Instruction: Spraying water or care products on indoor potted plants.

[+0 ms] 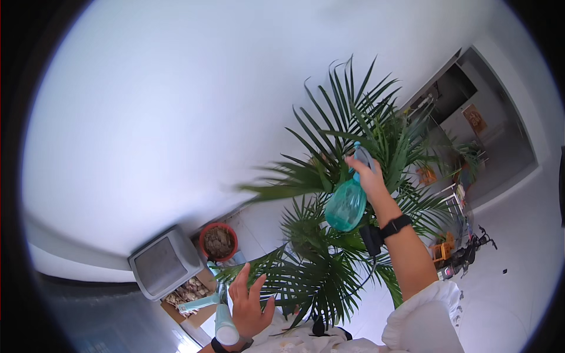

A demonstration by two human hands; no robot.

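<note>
In my right hand (373,178) is a translucent green spray bottle (346,206) with a blue and grey trigger head. My fingers wrap around its neck, and the bottle tilts in front of the palm leaves. A large potted palm (326,260) with long, narrow green fronds (353,119) spreads before me; its pot is hidden. Lower down, my left hand (248,300) has its fingers spread and holds nothing. It is close to the lower fronds (276,269); whether it touches them I cannot tell.
A grey CRT television (165,262) stands by the white wall (145,110), near a red pot of soil (218,242). Below are a box of garlic bulbs (190,292) and a pale blue cylindrical object (226,324). An electric scooter (468,256) and orange stool (442,248) stand right.
</note>
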